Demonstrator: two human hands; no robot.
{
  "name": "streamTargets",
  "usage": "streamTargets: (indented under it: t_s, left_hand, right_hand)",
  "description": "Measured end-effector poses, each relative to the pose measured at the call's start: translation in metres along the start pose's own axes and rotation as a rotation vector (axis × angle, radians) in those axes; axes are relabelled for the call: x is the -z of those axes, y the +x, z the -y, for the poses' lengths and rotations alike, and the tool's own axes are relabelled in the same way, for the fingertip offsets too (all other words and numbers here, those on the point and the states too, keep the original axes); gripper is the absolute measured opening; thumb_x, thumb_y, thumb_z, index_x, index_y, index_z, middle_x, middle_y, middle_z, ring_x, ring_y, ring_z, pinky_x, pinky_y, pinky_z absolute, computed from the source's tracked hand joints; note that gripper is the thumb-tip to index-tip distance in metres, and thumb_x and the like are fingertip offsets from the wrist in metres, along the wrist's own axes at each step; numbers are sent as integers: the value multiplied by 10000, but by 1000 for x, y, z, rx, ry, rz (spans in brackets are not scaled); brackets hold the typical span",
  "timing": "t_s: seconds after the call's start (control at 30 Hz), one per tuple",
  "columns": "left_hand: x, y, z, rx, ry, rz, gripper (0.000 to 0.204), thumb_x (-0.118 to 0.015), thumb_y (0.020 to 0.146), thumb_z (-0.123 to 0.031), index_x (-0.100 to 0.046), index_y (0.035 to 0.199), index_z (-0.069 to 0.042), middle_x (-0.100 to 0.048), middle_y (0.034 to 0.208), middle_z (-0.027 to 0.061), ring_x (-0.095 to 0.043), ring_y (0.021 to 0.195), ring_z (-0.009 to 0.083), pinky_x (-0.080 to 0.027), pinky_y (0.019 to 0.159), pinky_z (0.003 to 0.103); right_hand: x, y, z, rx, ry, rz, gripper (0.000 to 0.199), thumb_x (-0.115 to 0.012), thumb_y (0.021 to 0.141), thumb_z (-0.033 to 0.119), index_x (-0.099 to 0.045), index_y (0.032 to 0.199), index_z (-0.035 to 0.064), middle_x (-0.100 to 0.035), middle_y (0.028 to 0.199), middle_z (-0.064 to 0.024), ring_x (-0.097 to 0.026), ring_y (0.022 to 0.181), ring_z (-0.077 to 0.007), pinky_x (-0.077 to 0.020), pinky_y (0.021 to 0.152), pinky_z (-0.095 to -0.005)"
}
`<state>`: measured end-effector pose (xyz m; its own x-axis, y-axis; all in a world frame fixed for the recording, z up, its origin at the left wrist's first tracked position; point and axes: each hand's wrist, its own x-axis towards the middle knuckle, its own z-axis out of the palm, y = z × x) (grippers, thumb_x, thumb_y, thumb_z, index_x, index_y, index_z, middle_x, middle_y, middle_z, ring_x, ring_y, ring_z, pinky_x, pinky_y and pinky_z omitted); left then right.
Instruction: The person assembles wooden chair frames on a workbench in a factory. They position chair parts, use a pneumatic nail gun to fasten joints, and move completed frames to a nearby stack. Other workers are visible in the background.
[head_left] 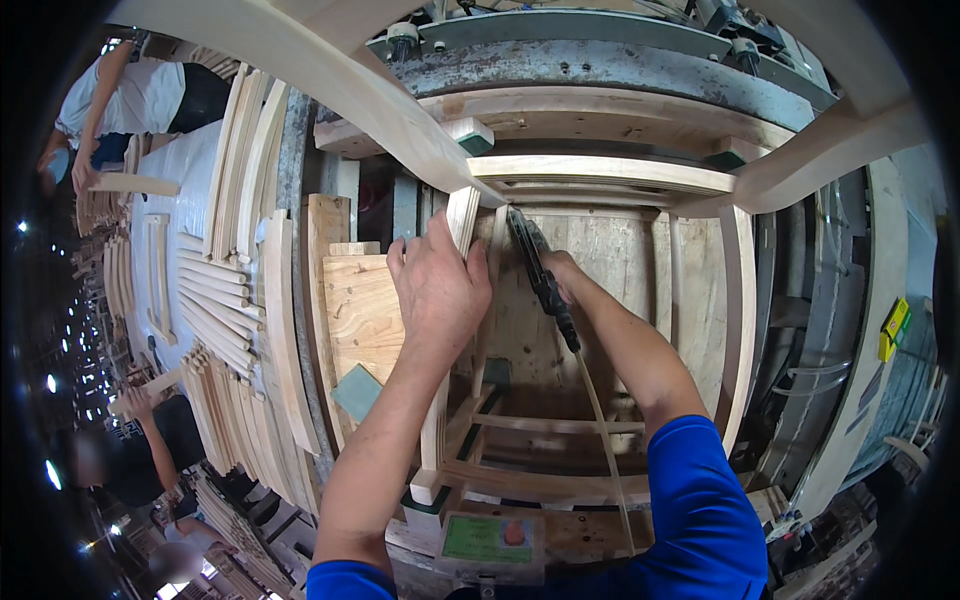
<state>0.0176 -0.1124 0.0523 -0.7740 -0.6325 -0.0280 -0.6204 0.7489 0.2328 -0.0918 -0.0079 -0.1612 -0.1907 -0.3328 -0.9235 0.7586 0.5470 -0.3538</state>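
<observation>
Left hand [438,285] is clamped flat over an upright rail of the wooden chair frame [600,175], fingers wrapped. Right hand [560,270], just beside it, is closed round a black pneumatic tool [545,280] w/ hose trailing back. The frame is probably stiff, light-ish, unfinished (splinter risk); best gripped at rails, away from the joints. Curved slats [240,280] are stacked left, beyond the grip.

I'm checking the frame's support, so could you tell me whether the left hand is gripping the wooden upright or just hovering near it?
Gripping: the left hand lies wrapped on the wooden upright, fingers curled around its edge.
</observation>
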Motion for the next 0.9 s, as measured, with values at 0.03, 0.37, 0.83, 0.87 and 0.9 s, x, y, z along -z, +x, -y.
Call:
streamTargets:
  t_s: [0.03, 0.37, 0.83, 0.87, 0.9]
  left_hand:
    - [0, 1, -2, -2, -11, 2, 508, -667, 938, -214, -485, 1349, 23, -662, 957, 271, -627, 983, 437, -340, 1102, 540]
    - [3, 6, -7, -28, -51, -8, 501, -676, 933, -224, -496, 1336, 13, -668, 969, 271, -624, 998, 433, -336, 1099, 537]
    - [-1, -1, 0, 9, 3, -1, 529, -700, 919, -221, -484, 1344, 9, -674, 958, 255, -626, 1009, 418, -332, 1115, 514]
    - [-2, -3, 2, 18, 7, -3, 532, -699, 920, -220, -480, 1347, 8, -674, 956, 254, -625, 1009, 416, -331, 1116, 512]
    - [-1, -1, 1, 17, -5, 14, 531, -696, 925, -218, -473, 1352, 5, -677, 959, 245, -624, 1006, 411, -330, 1118, 511]
  right_hand:
    - [2, 2, 0, -2, -2, -4, 359, -567, 990, 275, -696, 866, -37, -691, 728, -171, -672, 528, -286, -491, 434, -438]
    - [4, 22, -8, 41, 49, -11, 373, -559, 1005, 284, -677, 891, -51, -679, 719, -166, -660, 525, -297, -493, 443, -462]
    - [105, 9, -82, -10, 948, 270, 638, -839, 787, 595, -650, 1067, 54, -685, 853, -139, -671, 677, -277, -600, 625, -420]
    - [114, 8, -81, 15, 982, 235, 636, -829, 799, 591, -651, 1069, 43, -685, 852, -146, -671, 681, -285, -600, 629, -425]
    - [123, 8, -79, 55, 1002, 196, 625, -826, 809, 569, -647, 1066, 29, -683, 853, -156, -668, 681, -293, -598, 629, -424]
